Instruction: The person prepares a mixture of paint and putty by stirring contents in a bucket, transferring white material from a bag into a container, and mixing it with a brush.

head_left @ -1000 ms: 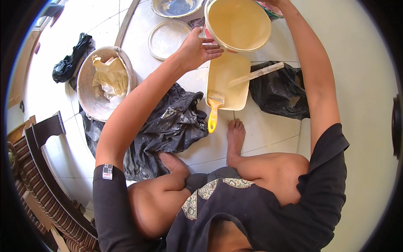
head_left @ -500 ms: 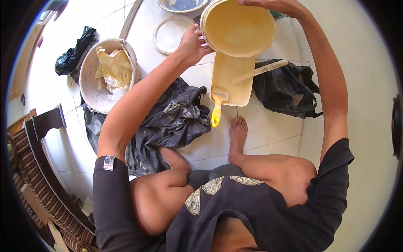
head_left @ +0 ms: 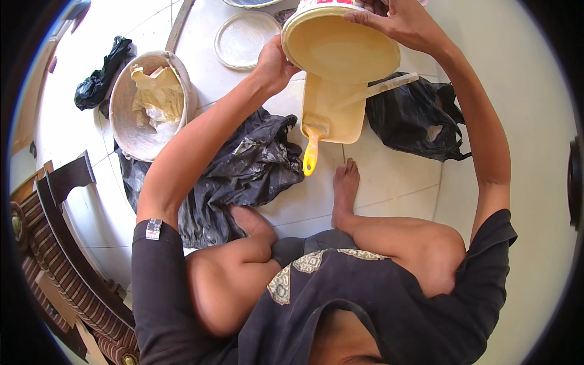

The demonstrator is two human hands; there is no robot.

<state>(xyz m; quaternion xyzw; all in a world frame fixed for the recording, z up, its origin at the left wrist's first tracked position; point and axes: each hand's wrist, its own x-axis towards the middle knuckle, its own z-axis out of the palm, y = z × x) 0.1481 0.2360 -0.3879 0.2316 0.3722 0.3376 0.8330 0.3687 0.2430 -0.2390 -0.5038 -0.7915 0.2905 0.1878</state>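
I see a cream-lined bucket (head_left: 340, 52), held two-handed, tilted further than a moment ago.
The left hand (head_left: 274, 66) holds its side, fingers hidden; the right hand (head_left: 398, 25) clasps its rim; its mouth now leans toward the cream tray (head_left: 348, 129) beneath them, where a brush (head_left: 312, 146) lies.

So the tub (head_left: 340, 56) is hanging over the tray (head_left: 348, 126), brush (head_left: 312, 146) is lying across its near edge, bag (head_left: 410, 128) is sitting right, lid (head_left: 245, 41) and pail (head_left: 123, 108) are sitting left.
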